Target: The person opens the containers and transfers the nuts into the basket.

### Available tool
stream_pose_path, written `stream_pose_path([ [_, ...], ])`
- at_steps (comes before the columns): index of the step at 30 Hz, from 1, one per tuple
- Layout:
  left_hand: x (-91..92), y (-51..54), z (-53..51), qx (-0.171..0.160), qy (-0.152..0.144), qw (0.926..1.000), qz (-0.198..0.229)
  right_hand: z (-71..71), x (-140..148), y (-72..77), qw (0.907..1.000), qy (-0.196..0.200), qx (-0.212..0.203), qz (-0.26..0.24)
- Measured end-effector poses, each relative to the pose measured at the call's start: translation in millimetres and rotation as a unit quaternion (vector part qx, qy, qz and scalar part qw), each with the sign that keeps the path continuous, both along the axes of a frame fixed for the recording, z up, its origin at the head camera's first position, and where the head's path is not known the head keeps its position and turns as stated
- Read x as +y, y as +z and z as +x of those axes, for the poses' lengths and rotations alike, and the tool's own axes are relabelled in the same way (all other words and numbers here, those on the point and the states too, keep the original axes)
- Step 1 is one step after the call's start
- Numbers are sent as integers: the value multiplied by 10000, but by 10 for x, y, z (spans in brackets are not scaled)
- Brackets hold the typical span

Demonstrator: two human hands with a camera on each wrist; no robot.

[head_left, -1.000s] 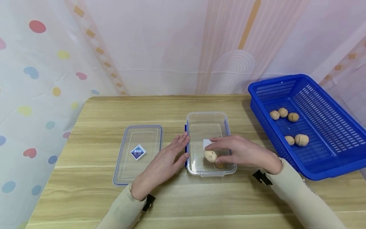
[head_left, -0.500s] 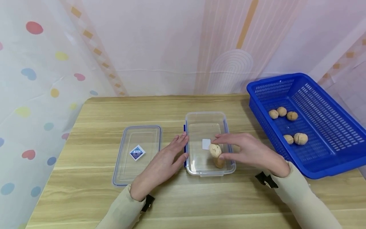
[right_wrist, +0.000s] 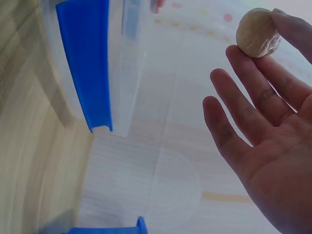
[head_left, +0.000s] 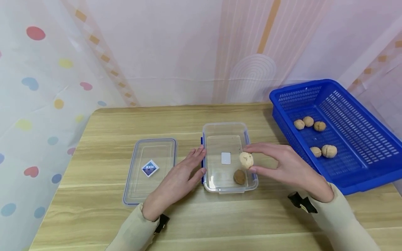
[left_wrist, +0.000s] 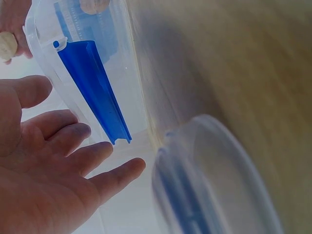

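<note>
My right hand (head_left: 287, 167) pinches a pale walnut (head_left: 246, 159) between thumb and fingertips, above the right side of a clear plastic box (head_left: 216, 139). The right wrist view shows the same walnut (right_wrist: 257, 33) at the fingertips, higher than the box's blue side clip (right_wrist: 87, 63). A second, browner walnut (head_left: 239, 177) lies on the box floor near its front right corner. My left hand (head_left: 176, 181) is at the box's left wall with its fingers extended. In the left wrist view those fingers (left_wrist: 117, 180) lie along the wall beside another blue clip (left_wrist: 95, 90).
A clear lid (head_left: 150, 150) with a blue seal and a diamond sticker lies on the wooden table (head_left: 194, 223), left of the box. A blue slotted basket (head_left: 361, 170) at the right holds several walnuts (head_left: 319, 126). A patterned cloth (head_left: 176, 52) hangs behind.
My right hand has lifted the pale walnut and shifted it right, towards the box's right wall. The browner walnut behind it has come into full view. My left hand stays in place.
</note>
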State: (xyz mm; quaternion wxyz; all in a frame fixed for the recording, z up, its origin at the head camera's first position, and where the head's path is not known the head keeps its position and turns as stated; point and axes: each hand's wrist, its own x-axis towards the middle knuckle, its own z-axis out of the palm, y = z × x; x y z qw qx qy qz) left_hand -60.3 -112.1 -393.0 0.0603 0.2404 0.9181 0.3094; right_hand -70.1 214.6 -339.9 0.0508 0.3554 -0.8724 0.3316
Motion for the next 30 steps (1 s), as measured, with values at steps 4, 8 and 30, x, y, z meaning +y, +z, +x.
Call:
stream_pose_path([
  [4,1,-6,-6,35,2,10000,1,70,69,63,9997,-186,131,-4],
  [8,-3,-15,-6,58,-3,10000,9,130,138,124,9992,-272,261,-147],
  [30,-5,-29,-20,158,-39,9998,92,370,697,283,9878,-993,931,-758],
])
